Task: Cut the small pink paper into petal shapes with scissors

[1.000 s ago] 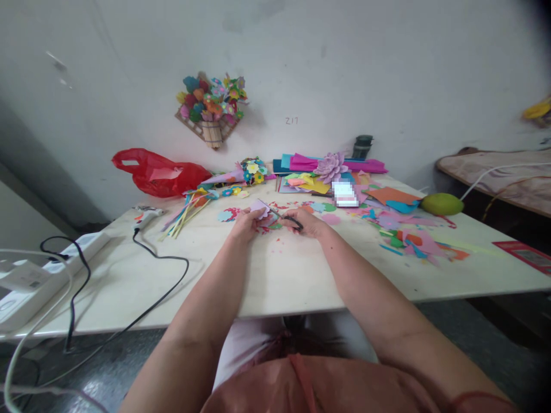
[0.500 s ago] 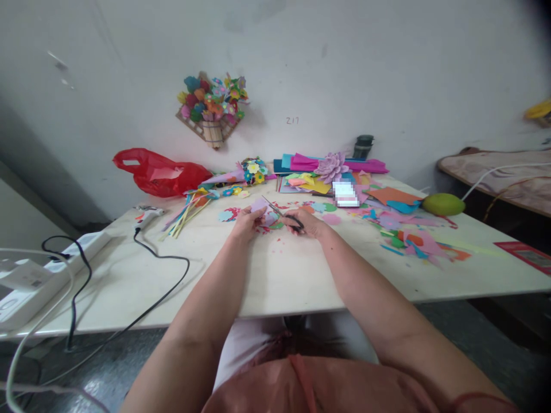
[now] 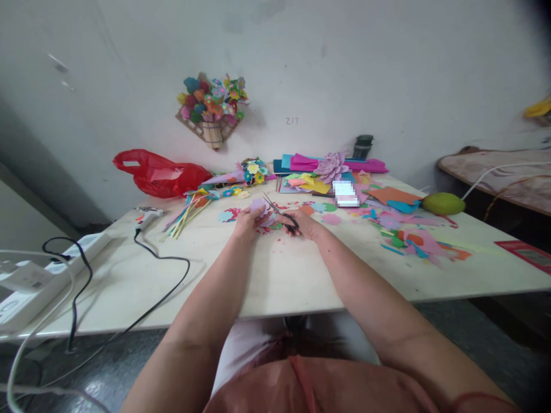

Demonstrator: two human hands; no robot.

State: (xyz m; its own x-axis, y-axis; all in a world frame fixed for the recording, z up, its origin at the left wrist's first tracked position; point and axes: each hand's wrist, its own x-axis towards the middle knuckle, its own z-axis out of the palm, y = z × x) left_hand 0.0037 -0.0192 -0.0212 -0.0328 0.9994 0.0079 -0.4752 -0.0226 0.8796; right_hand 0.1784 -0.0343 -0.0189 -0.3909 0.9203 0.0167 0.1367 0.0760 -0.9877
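Between the thumb and fingers of my left hand is a piece of lilac craft paper. My right hand grips black-handled scissors, their blades pointing up and left beside the lilac paper. Whether the blades touch the paper I cannot tell. Under and around both hands lie small red scraps and cut paper rounds, among them a light blue one on the left and a pink one on the right.
A glue gun and white power strip with cables occupy the table's left. Behind are a red plastic bag, paper flowers and stacked coloured sheets. Paper offcuts and a green-yellow fruit lie right.
My right hand and the scissors have shifted slightly left, toward the lilac paper. The lilac paper has turned a little in my left hand.
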